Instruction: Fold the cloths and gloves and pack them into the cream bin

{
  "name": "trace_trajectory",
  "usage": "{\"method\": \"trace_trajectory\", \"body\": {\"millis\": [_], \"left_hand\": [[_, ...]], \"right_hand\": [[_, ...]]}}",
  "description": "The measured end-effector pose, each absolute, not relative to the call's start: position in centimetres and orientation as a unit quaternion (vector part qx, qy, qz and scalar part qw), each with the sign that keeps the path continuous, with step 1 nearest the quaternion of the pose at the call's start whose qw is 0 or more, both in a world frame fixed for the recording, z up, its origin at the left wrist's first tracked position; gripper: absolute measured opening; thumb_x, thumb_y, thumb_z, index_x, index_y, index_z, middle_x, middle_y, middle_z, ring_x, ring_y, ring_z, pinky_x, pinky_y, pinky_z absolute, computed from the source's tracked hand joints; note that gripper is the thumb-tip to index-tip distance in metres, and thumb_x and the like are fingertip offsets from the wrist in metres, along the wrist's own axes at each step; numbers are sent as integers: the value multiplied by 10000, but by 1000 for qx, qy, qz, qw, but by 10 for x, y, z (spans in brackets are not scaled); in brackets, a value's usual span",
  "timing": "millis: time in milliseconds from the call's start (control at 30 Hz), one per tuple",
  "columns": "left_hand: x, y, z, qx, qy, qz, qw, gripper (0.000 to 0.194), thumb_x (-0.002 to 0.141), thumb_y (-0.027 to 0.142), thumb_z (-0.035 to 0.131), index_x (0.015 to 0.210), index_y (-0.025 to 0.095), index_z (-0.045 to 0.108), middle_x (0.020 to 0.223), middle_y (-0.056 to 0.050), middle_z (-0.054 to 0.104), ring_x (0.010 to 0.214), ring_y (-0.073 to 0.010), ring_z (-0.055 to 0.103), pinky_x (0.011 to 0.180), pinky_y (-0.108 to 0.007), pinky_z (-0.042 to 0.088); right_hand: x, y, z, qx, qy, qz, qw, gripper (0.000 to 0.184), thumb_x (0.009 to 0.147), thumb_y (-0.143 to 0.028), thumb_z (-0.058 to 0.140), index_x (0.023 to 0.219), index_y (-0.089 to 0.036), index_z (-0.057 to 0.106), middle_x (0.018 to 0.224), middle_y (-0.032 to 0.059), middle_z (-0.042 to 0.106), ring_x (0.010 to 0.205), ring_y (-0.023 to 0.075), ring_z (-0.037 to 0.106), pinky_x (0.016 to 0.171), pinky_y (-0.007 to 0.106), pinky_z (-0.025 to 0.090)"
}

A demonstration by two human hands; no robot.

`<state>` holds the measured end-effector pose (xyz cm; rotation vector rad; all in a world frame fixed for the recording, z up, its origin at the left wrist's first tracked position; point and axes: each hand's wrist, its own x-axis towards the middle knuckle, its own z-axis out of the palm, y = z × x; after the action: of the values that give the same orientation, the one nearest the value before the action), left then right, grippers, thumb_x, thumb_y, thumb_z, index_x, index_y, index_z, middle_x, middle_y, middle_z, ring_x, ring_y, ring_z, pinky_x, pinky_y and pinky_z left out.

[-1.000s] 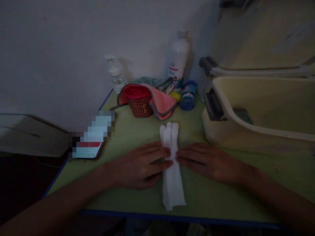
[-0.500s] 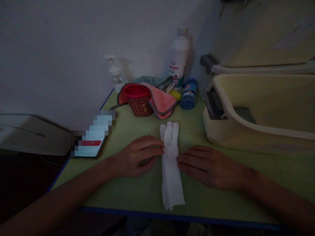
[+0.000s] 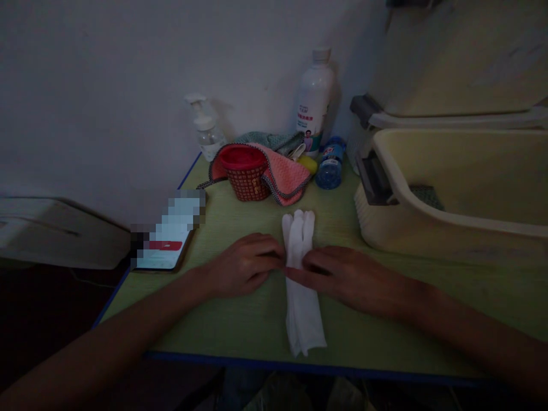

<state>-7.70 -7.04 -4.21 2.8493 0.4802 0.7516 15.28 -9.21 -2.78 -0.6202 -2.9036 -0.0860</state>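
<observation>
While the left hand (image 3: 244, 265) lay along one edge, the right hand (image 3: 359, 279) crossed the white fabric bundle (image 3: 306, 314) between them, probably to align its layers; whether either pinched it was unclear.

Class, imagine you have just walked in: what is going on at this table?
A person has both hands at a folded white cloth, perhaps a glove, lying lengthwise on the green table. The left hand is at its left edge, while the right hand reaches across it from the other side. A phone lies to the left, a red container stands behind, and an open bin is on the right.
</observation>
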Motion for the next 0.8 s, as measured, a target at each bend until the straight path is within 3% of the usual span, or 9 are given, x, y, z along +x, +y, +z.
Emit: {"method": "trace_trajectory", "body": {"millis": [200,367,500,633,800], "left_hand": [[-79,-69,-44,949,166,257,71,267,843,68,385,789,114,642,754,-77,625,738,-158,573,701,-285,506],[-79,-70,-43,952,168,248,65,278,851,76,376,773,120,639,750,-75,617,727,-159,570,681,-284,504],[-80,-69,-45,949,160,264,73,252,843,66,385,857,121,630,821,-84,625,783,-161,579,722,-298,519],[-79,-69,-47,952,136,269,52,299,824,33,400,1047,101,587,1054,-137,629,1007,-196,580,859,-349,513],[-78,-70,-47,969,119,211,38,338,817,22,396,1091,104,576,1154,-151,622,1125,-214,561,924,-382,492]], "right_hand": [[134,-87,-4,-165,-983,-80,-3,65,856,-140,547,881,-185,586,694,-20,594,562,126,546,473,281,263],[136,-89,-6,-158,-978,-133,44,125,866,-93,486,833,-185,563,657,-26,583,507,117,511,454,304,203],[145,-92,-9,-164,-970,-160,83,188,876,-57,425,817,-181,554,640,-20,586,498,109,491,477,297,251],[160,-96,-4,-179,-958,-185,124,247,908,-69,357,809,-180,553,630,-9,585,530,118,504,520,285,323],[182,-106,-5,-196,-950,-207,127,306,915,-53,313,771,-170,557,613,4,573,541,142,509,531,287,374]]}}
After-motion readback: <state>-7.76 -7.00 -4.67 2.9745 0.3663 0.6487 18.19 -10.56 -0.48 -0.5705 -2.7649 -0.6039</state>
